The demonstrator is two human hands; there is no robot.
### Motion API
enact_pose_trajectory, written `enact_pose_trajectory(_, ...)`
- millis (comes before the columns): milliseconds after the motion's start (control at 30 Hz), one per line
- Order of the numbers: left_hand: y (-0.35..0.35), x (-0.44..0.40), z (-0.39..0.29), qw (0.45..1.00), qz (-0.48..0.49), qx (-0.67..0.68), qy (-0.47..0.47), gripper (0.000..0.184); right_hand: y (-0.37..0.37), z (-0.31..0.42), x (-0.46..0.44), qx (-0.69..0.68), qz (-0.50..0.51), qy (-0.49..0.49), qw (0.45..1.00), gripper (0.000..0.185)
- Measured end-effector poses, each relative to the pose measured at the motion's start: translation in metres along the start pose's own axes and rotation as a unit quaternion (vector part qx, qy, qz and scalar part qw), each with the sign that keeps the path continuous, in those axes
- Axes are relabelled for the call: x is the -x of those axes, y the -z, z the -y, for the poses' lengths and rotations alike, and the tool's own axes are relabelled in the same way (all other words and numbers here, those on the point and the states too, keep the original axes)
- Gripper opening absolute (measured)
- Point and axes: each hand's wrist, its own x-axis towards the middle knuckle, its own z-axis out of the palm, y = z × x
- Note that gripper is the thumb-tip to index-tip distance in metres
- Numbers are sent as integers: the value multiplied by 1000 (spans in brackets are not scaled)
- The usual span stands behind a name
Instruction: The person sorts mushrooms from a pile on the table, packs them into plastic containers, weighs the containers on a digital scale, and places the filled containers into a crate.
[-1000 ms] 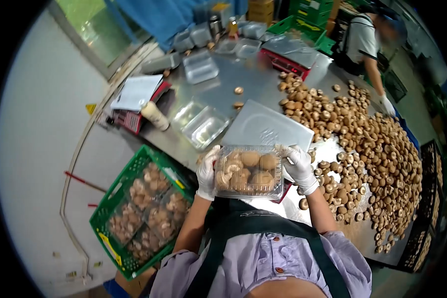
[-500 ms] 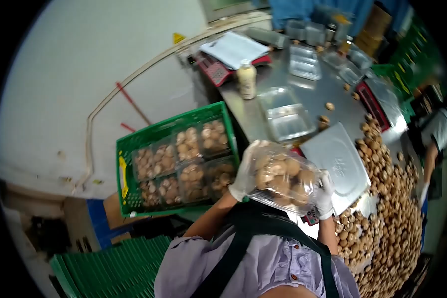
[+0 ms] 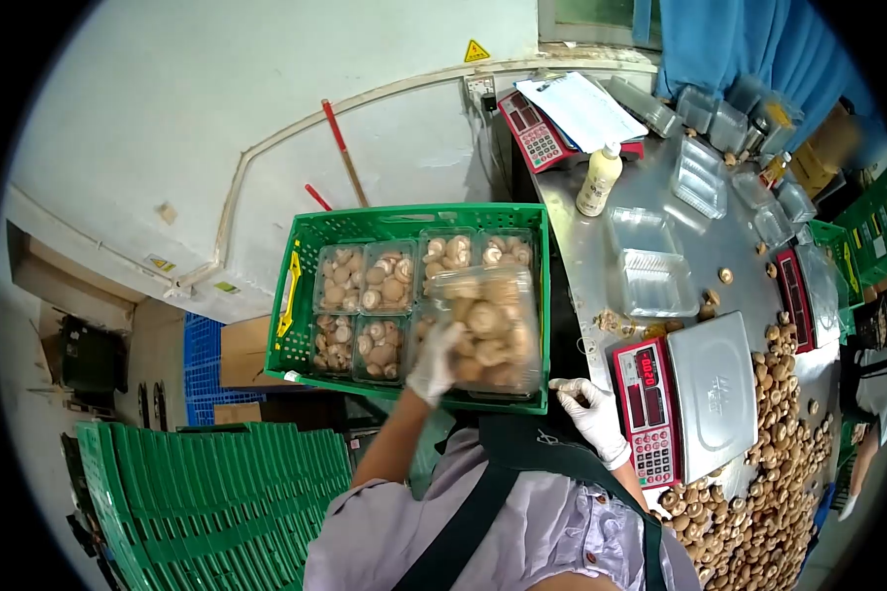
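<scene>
My left hand (image 3: 435, 364), in a white glove, grips the left side of a clear plastic box of mushrooms (image 3: 485, 325). The box is tilted and slightly blurred above the right end of a green crate (image 3: 414, 215). Inside the crate, several similar boxes of mushrooms (image 3: 389, 279) stand in two rows; the held box covers part of them. My right hand (image 3: 595, 422), also gloved, is apart from the box, with loosely bent fingers and nothing in them. It is between the crate's near right corner and a red scale (image 3: 647, 414) with a metal pan (image 3: 715, 394).
A large heap of loose mushrooms (image 3: 759, 492) covers the table's right side. An open clear box (image 3: 655, 284), a bottle (image 3: 598, 180) and another scale with a clipboard (image 3: 583, 110) stand farther back. Stacked green crates (image 3: 207, 492) are at lower left. Another person's arm (image 3: 862, 463) shows at right.
The mushroom box has moved left from in front of the scale to over the crate. My right hand has let go of it. The view has turned left.
</scene>
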Motion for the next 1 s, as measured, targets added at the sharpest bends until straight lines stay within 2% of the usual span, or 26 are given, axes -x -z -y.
enact_pose_trajectory(33,34,3,-10,999,-16,-35,-14,65,0,-2,1,-47,4,-26,999,9)
enact_pose_trajectory(67,48,16,-28,969,-216,-118,17,59,0,-4,2,-95,9,-52,994,7)
enact_pose_trajectory(100,90,17,-42,977,-153,-143,28,54,3,-5,4,-100,15,-78,992,6)
enact_pose_trajectory(133,96,27,-67,967,-173,-181,55,51,6,-5,5,-76,16,-98,992,6)
enact_pose_trajectory(200,124,36,-91,977,-144,-112,109,52,8,-16,8,-65,19,-110,992,10)
enact_pose_trajectory(267,165,33,-94,955,-189,-125,191,54,7,-19,8,-63,7,-112,992,6)
enact_pose_trajectory(300,182,32,-90,930,-204,-231,199,64,6,-19,8,-74,3,-114,991,6)
enact_pose_trajectory(333,201,24,-81,847,-269,-385,249,78,6,-19,7,-84,-3,-116,990,6)
enact_pose_trajectory(400,221,9,-54,667,-281,-642,255,99,7,-12,5,-74,-6,-119,990,7)
enact_pose_trajectory(433,244,-2,-24,638,-311,-674,206,103,8,-11,5,-65,-6,-121,991,8)
enact_pose_trajectory(467,247,-13,-6,634,-340,-673,173,98,8,-16,7,-21,-12,-90,996,12)
enact_pose_trajectory(533,180,-28,-10,540,-382,-744,98,86,13,-13,11,24,-18,-106,994,16)
enact_pose_trajectory(600,156,-55,1,509,-329,-791,-83,71,17,-17,17,37,-47,-99,993,18)
enact_pose_trajectory(667,105,-84,7,632,-238,-688,-265,45,23,-21,24,49,-81,-95,991,18)
enact_pose_trajectory(733,35,-107,15,668,-122,-641,-358,35,28,-23,34,18,-106,-126,986,18)
enact_pose_trajectory(767,0,-114,24,704,-56,-607,-363,32,32,-22,38,20,-112,-140,984,17)
enact_pose_trajectory(800,-36,-118,30,691,-6,-612,-384,29,36,-21,44,19,-117,-154,981,16)
enact_pose_trajectory(867,-86,-135,57,756,120,-523,-374,24,35,-30,58,33,-152,-164,974,16)
enact_pose_trajectory(933,-130,-146,80,749,198,-509,-375,22,36,-36,74,86,-177,-188,962,17)
enact_pose_trajectory(967,-142,-156,95,740,244,-514,-358,25,35,-38,81,120,-202,-168,957,19)
enact_pose_trajectory(1000,-152,-167,111,720,273,-534,-349,27,35,-37,89,109,-218,-170,955,21)
